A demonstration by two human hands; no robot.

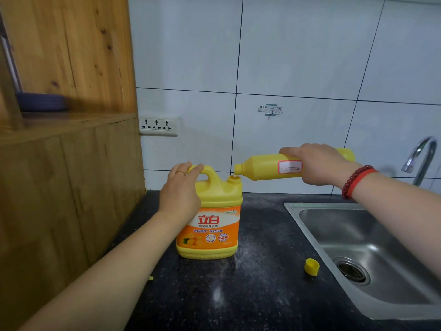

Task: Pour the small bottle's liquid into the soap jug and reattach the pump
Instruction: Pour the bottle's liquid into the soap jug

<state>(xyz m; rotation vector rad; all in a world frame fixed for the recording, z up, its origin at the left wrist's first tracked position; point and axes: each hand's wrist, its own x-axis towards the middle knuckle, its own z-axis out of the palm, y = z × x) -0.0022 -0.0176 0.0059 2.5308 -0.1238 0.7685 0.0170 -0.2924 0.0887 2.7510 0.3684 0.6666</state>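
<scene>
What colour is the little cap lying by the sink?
Yellow. The cap shows in the head view, on the dark counter.

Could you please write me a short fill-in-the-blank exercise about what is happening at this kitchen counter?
1. The right hand tips the small bottle so its mouth is over the open neck of the ____.
2. The left hand steadies the soap jug by its ____.
3. A loose yellow cap lies on the dark counter beside the ____.

Missing words: soap jug; handle; sink
</scene>
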